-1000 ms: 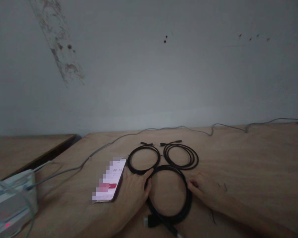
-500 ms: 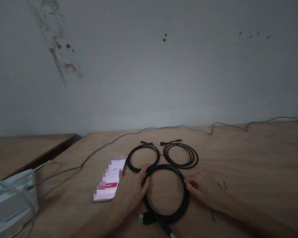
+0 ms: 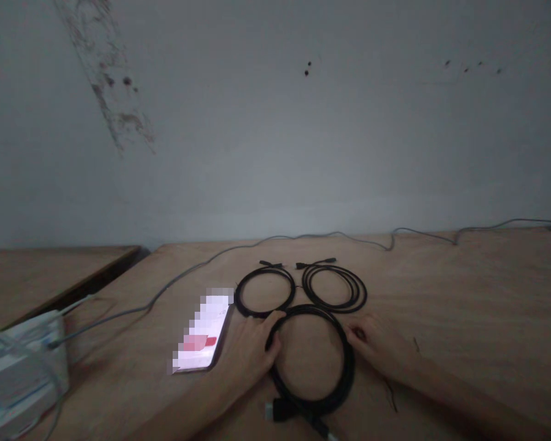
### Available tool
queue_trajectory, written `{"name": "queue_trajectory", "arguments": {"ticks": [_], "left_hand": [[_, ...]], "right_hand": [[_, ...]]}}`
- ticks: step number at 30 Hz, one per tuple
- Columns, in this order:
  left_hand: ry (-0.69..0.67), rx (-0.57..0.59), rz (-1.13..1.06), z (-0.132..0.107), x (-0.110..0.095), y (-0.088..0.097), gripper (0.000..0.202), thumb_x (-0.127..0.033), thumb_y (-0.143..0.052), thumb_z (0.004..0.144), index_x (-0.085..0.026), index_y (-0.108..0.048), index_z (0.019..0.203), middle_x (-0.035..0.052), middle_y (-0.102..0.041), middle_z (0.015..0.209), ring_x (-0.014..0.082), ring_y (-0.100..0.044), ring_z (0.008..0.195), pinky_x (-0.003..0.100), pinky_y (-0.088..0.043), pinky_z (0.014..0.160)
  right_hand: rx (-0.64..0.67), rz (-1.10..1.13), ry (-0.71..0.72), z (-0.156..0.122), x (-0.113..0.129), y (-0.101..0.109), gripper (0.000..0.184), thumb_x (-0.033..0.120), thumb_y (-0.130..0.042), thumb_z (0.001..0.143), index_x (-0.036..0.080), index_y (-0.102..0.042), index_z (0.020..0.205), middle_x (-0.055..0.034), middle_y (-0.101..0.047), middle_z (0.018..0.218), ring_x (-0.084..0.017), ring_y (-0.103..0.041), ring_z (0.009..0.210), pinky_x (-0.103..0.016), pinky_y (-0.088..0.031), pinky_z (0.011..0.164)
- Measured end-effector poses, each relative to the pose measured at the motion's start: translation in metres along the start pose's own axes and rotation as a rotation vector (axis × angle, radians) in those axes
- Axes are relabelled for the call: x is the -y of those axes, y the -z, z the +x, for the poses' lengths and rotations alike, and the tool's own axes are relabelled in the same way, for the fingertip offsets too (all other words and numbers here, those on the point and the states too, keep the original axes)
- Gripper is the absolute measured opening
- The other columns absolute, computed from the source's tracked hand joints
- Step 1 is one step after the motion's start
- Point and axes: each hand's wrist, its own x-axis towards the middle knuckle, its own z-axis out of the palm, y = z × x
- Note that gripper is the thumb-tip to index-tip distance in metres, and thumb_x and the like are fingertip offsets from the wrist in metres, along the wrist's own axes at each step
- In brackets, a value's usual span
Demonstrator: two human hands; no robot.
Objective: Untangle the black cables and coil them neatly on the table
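A thick black cable coil (image 3: 310,361) lies on the wooden table (image 3: 463,288) in front of me, its plug end at the near side. My left hand (image 3: 250,350) rests on the coil's left edge, fingers curled against it. My right hand (image 3: 379,349) touches the coil's right edge with bent fingers. Two thinner black cable coils lie just beyond: a left coil (image 3: 265,293) and a right coil (image 3: 334,288), both untouched.
A lit phone (image 3: 202,334) lies flat just left of my left hand. A grey cable (image 3: 275,240) runs along the table's back edge by the wall. A white device with wires (image 3: 21,367) stands at the far left. A second table (image 3: 50,269) adjoins on the left.
Both hands stay on the thick coil's sides; the coil has shifted slightly right and nearer to me compared with half a second ago. The thin coils and phone have not moved.
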Motion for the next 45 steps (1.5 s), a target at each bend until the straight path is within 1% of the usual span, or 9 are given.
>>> {"name": "queue_trajectory", "arguments": {"ticks": [5,9,13,16,20,26,33,39,45], "left_hand": [[-0.015,-0.003,-0.107,-0.004,-0.008,0.002,0.040,-0.022,-0.054,0.088,-0.026,-0.066,0.126,0.0027,-0.074,0.089,0.0254,-0.070,0.085,0.038,-0.052,0.083],[0.000,-0.008,-0.150,-0.004,-0.010,0.006,0.029,-0.036,-0.052,0.095,-0.027,-0.069,0.117,-0.0018,-0.066,0.070,0.0210,-0.065,0.066,0.032,-0.047,0.065],[0.026,-0.106,-0.173,0.001,-0.007,0.007,0.029,-0.040,-0.051,0.098,-0.024,-0.069,0.114,0.0006,-0.068,0.078,0.0208,-0.065,0.070,0.032,-0.047,0.065],[-0.007,-0.124,-0.203,0.003,-0.006,0.007,0.028,-0.038,-0.053,0.096,-0.022,-0.068,0.113,0.0033,-0.071,0.088,0.0215,-0.066,0.076,0.033,-0.050,0.072],[-0.041,-0.129,-0.207,0.002,-0.007,0.009,0.027,-0.039,-0.056,0.093,-0.022,-0.068,0.112,0.0047,-0.072,0.095,0.0238,-0.067,0.085,0.036,-0.051,0.080],[0.012,-0.085,-0.249,-0.002,-0.011,0.010,0.031,-0.047,-0.058,0.094,-0.023,-0.069,0.110,0.0002,-0.068,0.075,0.0206,-0.064,0.069,0.031,-0.047,0.066],[0.115,-0.055,-0.474,0.004,-0.004,0.007,0.036,-0.052,-0.050,0.099,-0.021,-0.070,0.102,-0.0002,-0.072,0.074,0.0194,-0.066,0.068,0.028,-0.043,0.062],[0.172,-0.043,-0.327,0.007,0.001,0.006,0.033,-0.052,-0.057,0.094,-0.022,-0.068,0.099,-0.0021,-0.064,0.069,0.0184,-0.060,0.065,0.028,-0.037,0.058],[0.151,0.032,-0.115,0.004,-0.003,0.011,0.027,-0.044,-0.060,0.089,-0.021,-0.058,0.075,-0.0003,-0.062,0.071,0.0193,-0.057,0.069,0.029,-0.034,0.061]], "right_hand": [[-0.050,0.040,-0.063,0.002,-0.003,-0.001,0.034,0.024,-0.045,0.095,0.020,-0.072,0.074,-0.0037,-0.073,0.074,-0.021,-0.065,0.069,-0.030,-0.048,0.069],[-0.047,0.077,-0.062,0.003,-0.002,0.003,0.037,0.028,-0.044,0.097,0.021,-0.071,0.073,-0.0031,-0.074,0.076,-0.021,-0.067,0.071,-0.029,-0.047,0.067],[-0.023,0.038,-0.027,0.002,0.002,0.008,0.047,0.040,-0.037,0.104,0.022,-0.073,0.080,-0.0037,-0.075,0.080,-0.021,-0.067,0.074,-0.029,-0.046,0.066],[-0.047,-0.089,-0.065,0.002,-0.001,0.009,0.046,0.050,-0.044,0.101,0.021,-0.067,0.074,-0.0036,-0.069,0.071,-0.020,-0.063,0.067,-0.030,-0.043,0.063],[-0.049,-0.132,-0.008,0.003,-0.010,0.006,0.034,0.044,-0.046,0.099,0.021,-0.064,0.081,-0.0019,-0.067,0.071,-0.018,-0.062,0.066,-0.029,-0.042,0.064],[-0.018,-0.080,-0.014,0.005,-0.015,0.000,0.024,0.029,-0.046,0.096,0.021,-0.065,0.084,-0.0033,-0.070,0.082,-0.020,-0.064,0.076,-0.030,-0.044,0.069],[-0.030,0.038,-0.063,0.005,-0.004,-0.002,0.043,0.047,-0.039,0.103,0.023,-0.070,0.086,-0.0045,-0.073,0.083,-0.022,-0.066,0.078,-0.031,-0.047,0.072],[-0.089,0.162,-0.146,0.004,-0.005,0.002,0.059,0.056,-0.029,0.105,0.024,-0.067,0.074,-0.0050,-0.072,0.075,-0.024,-0.067,0.074,-0.033,-0.048,0.071],[-0.180,0.138,-0.149,0.004,-0.011,0.010,0.059,0.059,-0.033,0.103,0.021,-0.065,0.071,-0.0047,-0.068,0.069,-0.022,-0.063,0.067,-0.031,-0.044,0.065]]}}
